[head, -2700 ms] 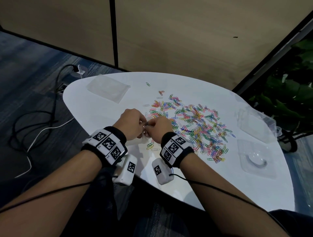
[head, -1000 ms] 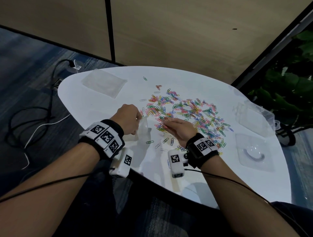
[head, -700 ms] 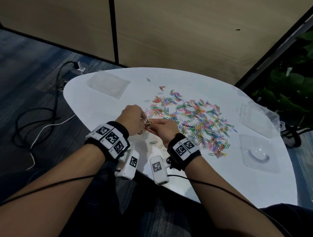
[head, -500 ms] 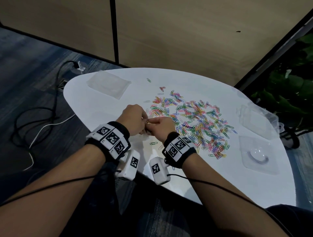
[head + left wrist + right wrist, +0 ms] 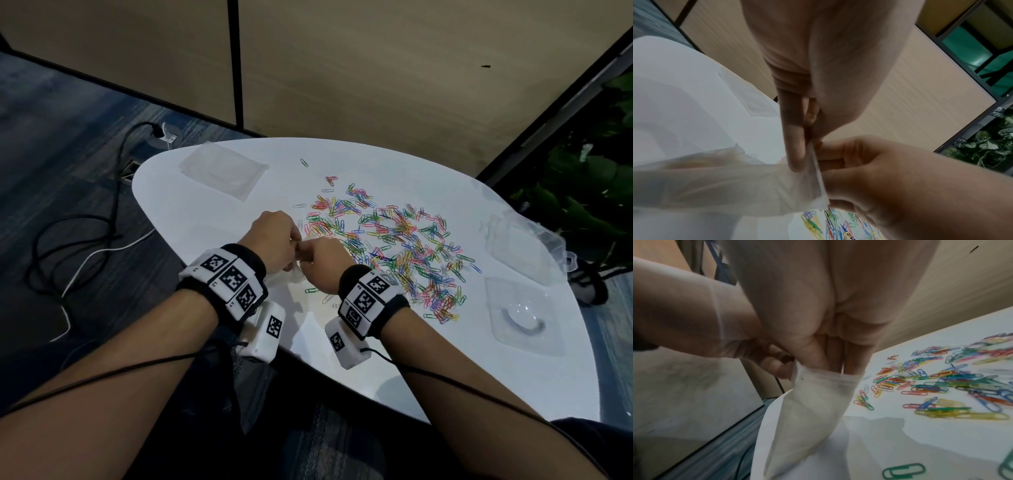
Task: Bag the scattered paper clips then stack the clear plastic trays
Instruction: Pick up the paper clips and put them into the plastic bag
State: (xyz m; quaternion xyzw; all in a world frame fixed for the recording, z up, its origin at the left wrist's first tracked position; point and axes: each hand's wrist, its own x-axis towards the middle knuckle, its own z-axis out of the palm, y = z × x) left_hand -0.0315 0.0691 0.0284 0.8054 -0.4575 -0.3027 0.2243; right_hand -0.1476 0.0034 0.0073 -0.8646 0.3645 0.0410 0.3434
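Many coloured paper clips (image 5: 394, 246) lie scattered over the white table (image 5: 212, 219). At the near left edge of the heap my left hand (image 5: 291, 243) pinches the mouth of a clear plastic bag (image 5: 294, 274) and holds it up. The left wrist view shows that pinch on the bag's rim (image 5: 816, 170). My right hand (image 5: 308, 251) has its bunched fingertips pushed into the bag (image 5: 818, 399); the clips it carried are hidden there. Two clear plastic trays (image 5: 520, 246) (image 5: 520, 318) lie apart at the table's right edge.
A flat pile of spare clear bags (image 5: 222, 168) lies at the table's far left. A few stray clips (image 5: 311, 290) rest near my right wrist. Cables (image 5: 85, 246) run over the carpet on the left, and a leafy plant (image 5: 589, 192) stands beyond the right edge.
One second ago my right hand was out on the clip heap. It came back with a few clips to the bag in my left hand and now has its fingertips in the mouth.
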